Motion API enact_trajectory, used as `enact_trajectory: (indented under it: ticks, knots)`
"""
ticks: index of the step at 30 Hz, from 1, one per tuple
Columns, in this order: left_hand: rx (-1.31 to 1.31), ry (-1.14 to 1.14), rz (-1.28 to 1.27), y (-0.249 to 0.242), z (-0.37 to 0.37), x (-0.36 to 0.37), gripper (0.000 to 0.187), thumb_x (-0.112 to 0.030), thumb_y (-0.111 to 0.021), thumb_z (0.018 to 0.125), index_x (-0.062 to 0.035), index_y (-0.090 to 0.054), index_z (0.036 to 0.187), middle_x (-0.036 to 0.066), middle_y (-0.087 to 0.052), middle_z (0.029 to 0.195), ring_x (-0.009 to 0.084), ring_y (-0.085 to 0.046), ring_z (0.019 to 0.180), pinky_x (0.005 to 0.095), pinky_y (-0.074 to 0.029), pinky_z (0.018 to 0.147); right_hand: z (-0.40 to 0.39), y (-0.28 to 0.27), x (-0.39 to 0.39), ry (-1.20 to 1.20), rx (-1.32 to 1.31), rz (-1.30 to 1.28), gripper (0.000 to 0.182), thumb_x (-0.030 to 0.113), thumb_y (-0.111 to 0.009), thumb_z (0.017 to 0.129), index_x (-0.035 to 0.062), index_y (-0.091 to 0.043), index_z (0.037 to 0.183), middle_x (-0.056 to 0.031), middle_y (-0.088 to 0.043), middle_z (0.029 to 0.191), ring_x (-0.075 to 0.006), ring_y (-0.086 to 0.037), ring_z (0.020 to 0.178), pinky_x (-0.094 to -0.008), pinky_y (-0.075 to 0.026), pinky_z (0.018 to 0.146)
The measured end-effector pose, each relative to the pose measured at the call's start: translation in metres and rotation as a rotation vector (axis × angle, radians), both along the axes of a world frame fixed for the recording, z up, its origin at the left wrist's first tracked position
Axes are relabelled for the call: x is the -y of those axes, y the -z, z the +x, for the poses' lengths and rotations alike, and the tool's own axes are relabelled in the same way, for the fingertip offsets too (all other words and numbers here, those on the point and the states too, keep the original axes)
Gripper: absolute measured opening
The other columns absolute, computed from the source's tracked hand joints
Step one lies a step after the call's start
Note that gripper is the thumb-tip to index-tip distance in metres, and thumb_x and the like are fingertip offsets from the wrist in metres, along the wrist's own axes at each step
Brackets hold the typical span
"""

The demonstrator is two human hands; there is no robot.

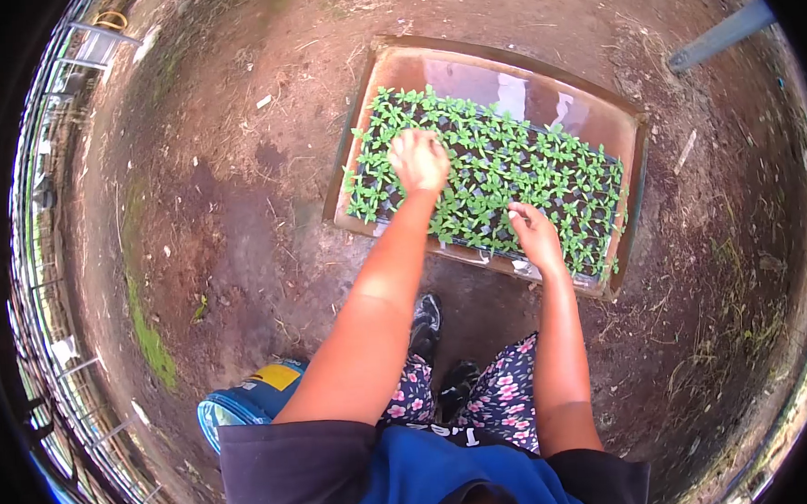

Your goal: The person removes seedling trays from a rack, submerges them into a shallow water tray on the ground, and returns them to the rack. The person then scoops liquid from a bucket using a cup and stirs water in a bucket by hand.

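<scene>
A black seedling tray (621,181) full of small green seedlings (481,157) rests inside a shallow brown basin (635,139) with water in it. My left hand (420,162) reaches over the left part of the tray, its fingers bent down among the leaves; the fingertips are hidden, and what they pinch, if anything, does not show. Near the tray's front edge, my right hand (537,236) hovers at the leaves with thumb and fingers loosely curved and slightly apart. Nothing shows between them.
The basin sits on bare brown soil (264,204) in front of my shoes (427,319). A grey pole (721,36) stands at the upper right. Beside my left leg is a blue bag or container (256,392) with a yellow patch. Metal racks (83,63) line the left side.
</scene>
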State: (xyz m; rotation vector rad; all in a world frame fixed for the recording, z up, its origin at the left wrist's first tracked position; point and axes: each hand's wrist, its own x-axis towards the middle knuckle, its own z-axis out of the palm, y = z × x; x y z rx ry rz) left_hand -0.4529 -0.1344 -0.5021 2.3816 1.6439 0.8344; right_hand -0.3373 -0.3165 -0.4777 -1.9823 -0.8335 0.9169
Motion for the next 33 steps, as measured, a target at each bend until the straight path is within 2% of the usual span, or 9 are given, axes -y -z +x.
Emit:
enact_trajectory:
  ticks: [6,9,10,12,14,17,20,23,33]
  knots:
    - [-0.16,-0.247,0.162,0.007,-0.083,-0.084,0.022,-0.033,-0.056,0.07,-0.0179,-0.063,0.085,0.006,-0.058,0.086,0.025,-0.054,0.078,0.0405,-0.043,0.07,0.055,-0.019,0.028,0.673,0.334,0.199,0.032,0.009,-0.052,0.08,0.0043,-0.047,0.112,-0.0095,-0.05,0.102,-0.0152,-0.052,0.079,-0.0239,-0.042,0.07]
    - [-0.105,-0.277,-0.242,0.034,-0.145,-0.122,0.031,-0.037,-0.051,0.076,-0.0142,-0.061,0.094,0.009,-0.06,0.089,0.0253,-0.056,0.085,0.0392,-0.043,0.075,0.122,0.056,0.082,1.103,0.253,0.435,0.021,0.01,-0.05,0.079,0.0016,-0.053,0.098,-0.0086,-0.057,0.083,-0.0166,-0.054,0.074,-0.0273,-0.042,0.071]
    - [0.037,-0.178,-0.327,0.058,-0.169,-0.136,0.031,-0.036,-0.05,0.078,-0.0115,-0.06,0.093,0.01,-0.06,0.086,0.0228,-0.057,0.08,0.0359,-0.043,0.072,0.134,0.055,0.095,1.243,0.47,0.128,0.016,0.011,-0.049,0.077,0.0028,-0.058,0.088,-0.0109,-0.06,0.078,-0.0195,-0.057,0.071,-0.0302,-0.044,0.069]
    - [0.091,-0.168,-0.576,0.074,-0.184,-0.148,0.03,-0.034,-0.048,0.08,-0.0072,-0.058,0.09,0.01,-0.06,0.083,0.0225,-0.057,0.079,0.0332,-0.043,0.072,0.151,0.067,0.117,1.219,0.549,-0.141,0.016,0.012,-0.051,0.072,0.0055,-0.062,0.082,-0.0126,-0.062,0.078,-0.0226,-0.06,0.072,-0.0316,-0.046,0.068]
    - [0.267,-0.194,-0.908,0.105,-0.197,-0.159,0.031,-0.033,-0.047,0.081,-0.0043,-0.058,0.088,0.011,-0.06,0.083,0.0218,-0.057,0.079,0.0315,-0.043,0.072,0.189,0.136,0.16,1.022,0.247,-0.31,0.017,0.016,-0.055,0.071,0.0084,-0.063,0.084,-0.013,-0.063,0.081,-0.0244,-0.061,0.076,-0.0327,-0.046,0.07]
    - [0.215,-0.123,-0.793,0.122,-0.206,-0.165,0.031,-0.03,-0.045,0.083,-0.0013,-0.058,0.085,0.009,-0.06,0.08,0.0177,-0.055,0.072,0.0286,-0.042,0.067,0.2,0.15,0.167,0.892,0.162,-0.364,0.019,0.018,-0.056,0.071,0.0093,-0.064,0.085,-0.0121,-0.063,0.083,-0.0238,-0.06,0.079,-0.032,-0.045,0.073]
    - [-0.371,-0.152,-0.103,0.09,-0.18,-0.137,0.031,-0.028,-0.043,0.083,-0.0013,-0.059,0.086,0.006,-0.06,0.079,0.0129,-0.053,0.069,0.0252,-0.041,0.065,0.197,0.133,0.156,0.753,0.184,-0.504,0.019,0.018,-0.054,0.071,0.0112,-0.063,0.087,-0.0126,-0.062,0.085,-0.0242,-0.06,0.08,-0.032,-0.045,0.073]
    - [0.253,-0.09,-0.71,0.105,-0.177,-0.137,0.031,-0.027,-0.043,0.084,-0.0024,-0.059,0.09,0.005,-0.06,0.08,0.0133,-0.052,0.072,0.0248,-0.039,0.067,0.193,0.121,0.145,0.601,0.17,-0.581,0.022,0.018,-0.053,0.071,0.0115,-0.063,0.089,-0.0138,-0.061,0.087,-0.026,-0.059,0.084,-0.0327,-0.044,0.075]
    - [0.192,-0.174,-1.109,0.08,-0.139,-0.117,0.044,-0.042,-0.04,0.079,-0.0055,-0.06,0.092,0.006,-0.054,0.071,0.0164,-0.048,0.061,0.0315,-0.039,0.053,0.19,0.109,0.145,0.442,0.254,-0.639,0.023,0.022,-0.05,0.074,0.0092,-0.062,0.089,-0.0165,-0.06,0.089,-0.0288,-0.058,0.084,-0.035,-0.044,0.074]
